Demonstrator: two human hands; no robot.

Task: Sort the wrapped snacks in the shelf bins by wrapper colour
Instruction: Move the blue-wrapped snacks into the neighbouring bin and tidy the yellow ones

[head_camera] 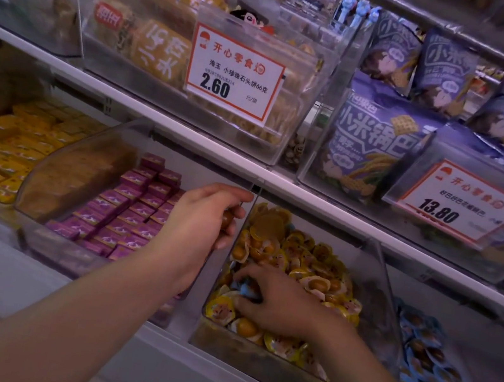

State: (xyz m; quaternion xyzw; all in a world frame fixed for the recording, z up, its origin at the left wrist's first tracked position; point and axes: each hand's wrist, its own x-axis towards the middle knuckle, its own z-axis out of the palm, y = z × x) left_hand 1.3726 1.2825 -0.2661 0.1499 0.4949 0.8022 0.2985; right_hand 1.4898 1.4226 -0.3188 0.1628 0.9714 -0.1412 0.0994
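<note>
Hands: left (202, 219) curled round small brown snack (226, 218), mostly hidden, right (275, 304) pinching blue-wrapped snack (244, 288) in yellow bin (376, 278)

Both bare forearms reach forward and up from the lower edge of the view. The left hand (202, 219) is raised higher, wrist bent, its fingers (233, 217) curled closed around something small (only a dark rounded bit shows). The right hand (278, 302) lies lower, palm down — its fingers (248, 282) bent and pinching inward, knuckles toward the camera.
</note>
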